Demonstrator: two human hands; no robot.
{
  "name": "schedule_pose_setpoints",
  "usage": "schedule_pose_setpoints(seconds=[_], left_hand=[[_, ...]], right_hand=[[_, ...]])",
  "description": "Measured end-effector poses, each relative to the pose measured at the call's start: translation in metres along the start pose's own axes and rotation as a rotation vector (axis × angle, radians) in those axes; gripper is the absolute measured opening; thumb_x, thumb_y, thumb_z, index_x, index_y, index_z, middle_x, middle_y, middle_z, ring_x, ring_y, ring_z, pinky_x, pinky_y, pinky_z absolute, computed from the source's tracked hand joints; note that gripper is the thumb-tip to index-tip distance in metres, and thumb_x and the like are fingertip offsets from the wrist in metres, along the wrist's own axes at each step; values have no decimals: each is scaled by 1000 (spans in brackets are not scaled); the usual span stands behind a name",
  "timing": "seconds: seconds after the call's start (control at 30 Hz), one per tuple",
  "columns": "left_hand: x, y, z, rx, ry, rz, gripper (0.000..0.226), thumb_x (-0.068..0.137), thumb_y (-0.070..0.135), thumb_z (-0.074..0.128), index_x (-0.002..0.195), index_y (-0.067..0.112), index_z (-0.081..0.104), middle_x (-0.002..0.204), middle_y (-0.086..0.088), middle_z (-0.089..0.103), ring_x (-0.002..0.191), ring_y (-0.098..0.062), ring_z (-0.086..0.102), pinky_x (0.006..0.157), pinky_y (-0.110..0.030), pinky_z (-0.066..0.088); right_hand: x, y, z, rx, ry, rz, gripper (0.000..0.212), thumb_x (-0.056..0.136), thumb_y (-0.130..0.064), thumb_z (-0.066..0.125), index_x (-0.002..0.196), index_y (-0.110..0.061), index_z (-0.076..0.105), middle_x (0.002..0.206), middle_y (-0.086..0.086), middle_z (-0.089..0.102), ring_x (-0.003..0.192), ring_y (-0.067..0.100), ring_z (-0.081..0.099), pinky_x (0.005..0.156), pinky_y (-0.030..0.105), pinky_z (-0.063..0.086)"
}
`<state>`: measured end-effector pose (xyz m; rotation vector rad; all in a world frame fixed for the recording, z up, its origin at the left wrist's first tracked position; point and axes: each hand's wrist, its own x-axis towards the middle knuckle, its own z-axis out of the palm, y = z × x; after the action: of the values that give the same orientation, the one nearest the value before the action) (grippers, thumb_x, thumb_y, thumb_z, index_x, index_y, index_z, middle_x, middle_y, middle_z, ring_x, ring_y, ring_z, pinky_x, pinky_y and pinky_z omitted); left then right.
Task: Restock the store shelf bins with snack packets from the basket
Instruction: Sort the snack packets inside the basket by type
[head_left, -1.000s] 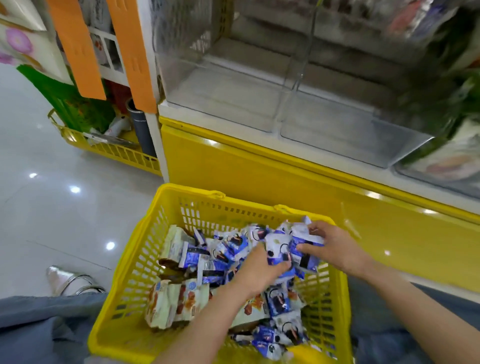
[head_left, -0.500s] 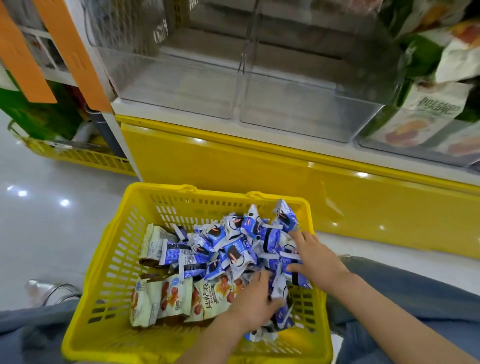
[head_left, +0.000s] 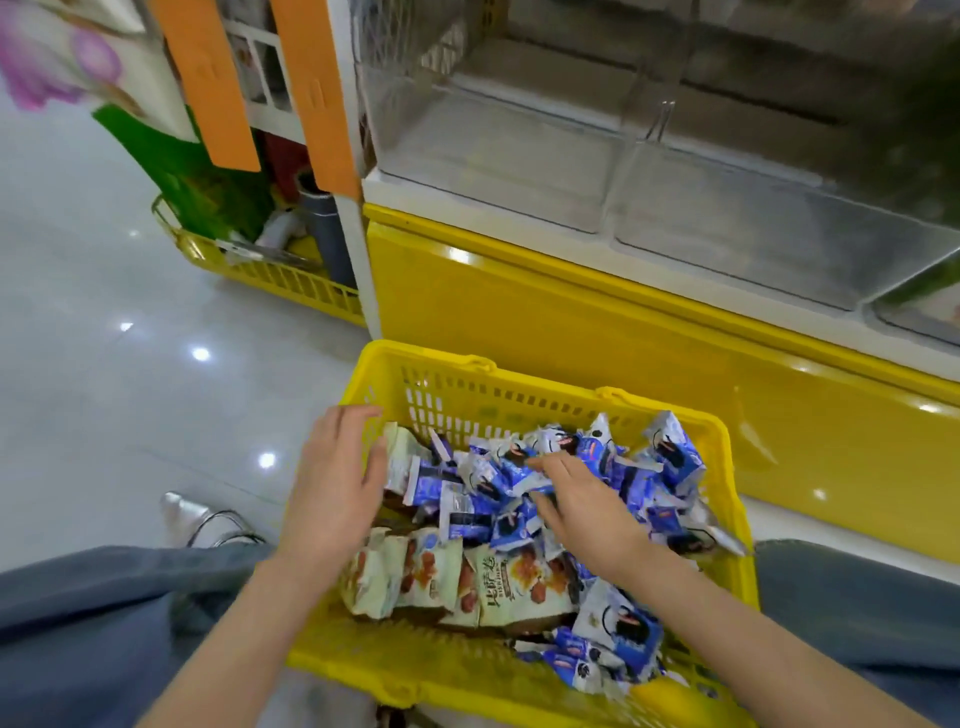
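Observation:
A yellow plastic basket (head_left: 519, 395) stands on the floor between my knees, filled with several blue-and-white snack packets (head_left: 670, 462) and pale green packets (head_left: 415, 571) printed with red snacks. My left hand (head_left: 332, 493) hovers at the basket's left rim, fingers relaxed, beside a pale packet and holding nothing. My right hand (head_left: 587, 504) lies spread on the heap of blue packets, its fingers reaching leftward over them. Above the yellow shelf front, clear plastic shelf bins (head_left: 519, 156) stand with nothing visible inside.
The yellow shelf base (head_left: 571, 332) rises right behind the basket. A second yellow basket (head_left: 270, 270) with bags and a grey tube sits on the glossy floor at left, beside orange strips (head_left: 208, 83). My jeans-clad knees (head_left: 104, 623) flank the basket.
My left hand has come off the packets in the middle and moved to the basket's left rim. My right hand has slid leftward across the blue packets. The camera has swung left.

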<state>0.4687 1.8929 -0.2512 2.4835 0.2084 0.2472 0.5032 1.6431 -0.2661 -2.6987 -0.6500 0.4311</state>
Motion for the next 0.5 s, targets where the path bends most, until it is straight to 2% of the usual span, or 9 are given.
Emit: schedule_pose_setpoints(seconds=[0.07,0.13,0.23,0.3,0.37,0.43,0.5], left_hand=[[-3,-29,-6,32,25,-142,32,91,10,52,122,3,50,118,-16,51,109,-31,47,92,-38,35],[-9,-49,-3,-22,-38,-279,34,94,13,48,125,1,47,120,-18,49,111,-33,48,94,-41,36],[-14,-63,8,-105,-161,-376,33,98,25,38,126,8,43,111,-14,52,102,-30,51,84,-38,38],[-15,-65,13,-108,-163,-402,31,99,32,33,121,13,42,93,-7,57,85,-27,55,67,-35,37],[-15,-68,14,-116,-126,-401,28,98,36,33,114,14,42,75,2,54,67,-18,52,54,-32,31],[-14,-67,14,-140,-114,-396,27,98,37,33,111,16,42,70,8,50,62,-9,49,50,-26,28],[-14,-65,12,-160,-128,-399,28,97,37,33,111,15,44,73,6,51,69,-16,53,53,-29,30]], right_hand=[[22,-8,23,49,-75,47,44,100,-23,42,142,-16,32,143,2,37,114,18,52,89,23,38],[42,-14,42,57,-143,114,50,99,-20,44,145,-14,26,146,5,32,125,21,44,100,27,35],[67,-16,61,-150,-214,141,52,99,-24,43,145,-10,23,146,7,34,134,25,29,110,32,26],[79,-16,65,-349,-232,122,48,99,-31,43,139,-8,32,137,10,44,129,27,33,106,35,32],[89,-19,67,-433,-261,118,41,98,-35,44,129,-8,44,128,10,53,125,27,36,101,36,37],[95,-22,67,-422,-284,104,39,97,-35,45,125,-8,49,126,10,54,126,28,36,102,36,37],[97,-27,61,-332,-253,120,38,97,-35,46,125,-8,48,125,11,54,124,28,40,97,36,39]])
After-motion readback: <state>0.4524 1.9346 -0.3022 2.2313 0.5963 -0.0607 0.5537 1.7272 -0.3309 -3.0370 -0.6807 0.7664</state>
